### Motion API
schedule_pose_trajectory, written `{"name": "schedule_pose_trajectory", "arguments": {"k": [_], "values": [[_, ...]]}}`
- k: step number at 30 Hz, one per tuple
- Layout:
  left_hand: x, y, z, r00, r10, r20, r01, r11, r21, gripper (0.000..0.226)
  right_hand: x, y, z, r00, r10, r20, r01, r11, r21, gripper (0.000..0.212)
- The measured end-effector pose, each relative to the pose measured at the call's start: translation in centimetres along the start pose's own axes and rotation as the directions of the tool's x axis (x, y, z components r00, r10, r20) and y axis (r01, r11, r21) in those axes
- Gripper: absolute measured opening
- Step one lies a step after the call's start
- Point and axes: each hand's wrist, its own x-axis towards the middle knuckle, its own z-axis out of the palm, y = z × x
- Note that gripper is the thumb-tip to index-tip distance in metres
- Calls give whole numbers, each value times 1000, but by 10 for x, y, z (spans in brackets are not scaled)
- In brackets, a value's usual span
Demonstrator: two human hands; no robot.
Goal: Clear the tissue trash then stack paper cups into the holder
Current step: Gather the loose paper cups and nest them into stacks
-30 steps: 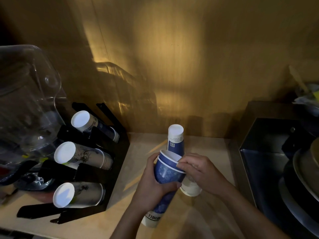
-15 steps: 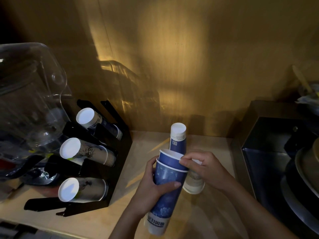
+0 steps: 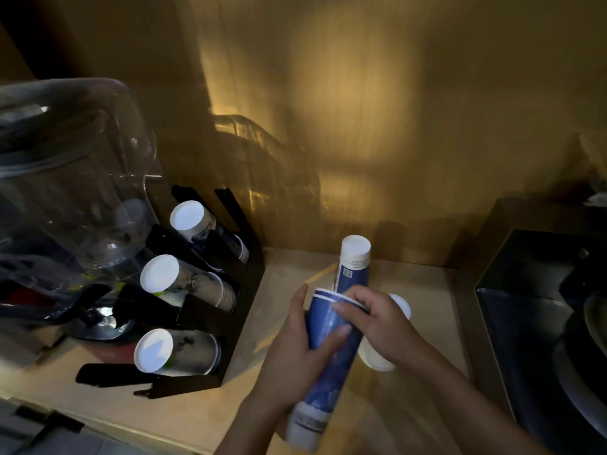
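Note:
My left hand grips a long stack of blue paper cups, tilted with its open rims up. My right hand rests its fingers on the rims at the top of that stack. Behind it a second stack of blue cups stands upside down on the counter. A white cup sits partly hidden behind my right hand. At the left, a black cup holder carries three rows of cups lying on their sides, white bottoms facing me. No tissue is in view.
A clear plastic jug stands at the far left over a dark base. A dark metal box with round dishes fills the right side. The beige counter ends at a wooden back wall.
The blue stack in my left hand has tipped further, its bottom end now lower and nearer me. My right hand has slid over the stack's rims. The view shifted slightly right.

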Motion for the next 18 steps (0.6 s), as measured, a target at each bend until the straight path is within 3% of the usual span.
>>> {"name": "schedule_pose_trajectory", "arguments": {"k": [3,6,8,10,13,15,18], "values": [[4,-10,-28,994,-85,65,102,929,-357,69,7,-7,1,987,127,-95,-101,964,247,14],[6,-23,-56,994,-60,89,101,805,-585,50,12,-7,4,966,237,-99,-166,871,462,18],[3,-28,-67,994,-35,101,90,783,-616,47,15,-7,13,951,299,-78,-200,789,581,27],[-4,-30,-72,997,5,81,41,825,-563,49,17,-9,24,934,356,-24,-244,688,683,34],[-11,-36,-77,987,28,159,75,792,-606,63,19,-14,43,914,396,85,-317,568,760,27],[-15,-38,-81,972,24,232,131,768,-627,70,21,-18,55,908,410,87,-310,517,798,18],[-14,-39,-90,986,-31,165,122,810,-573,74,24,-28,73,905,407,121,-337,515,788,19]]}}
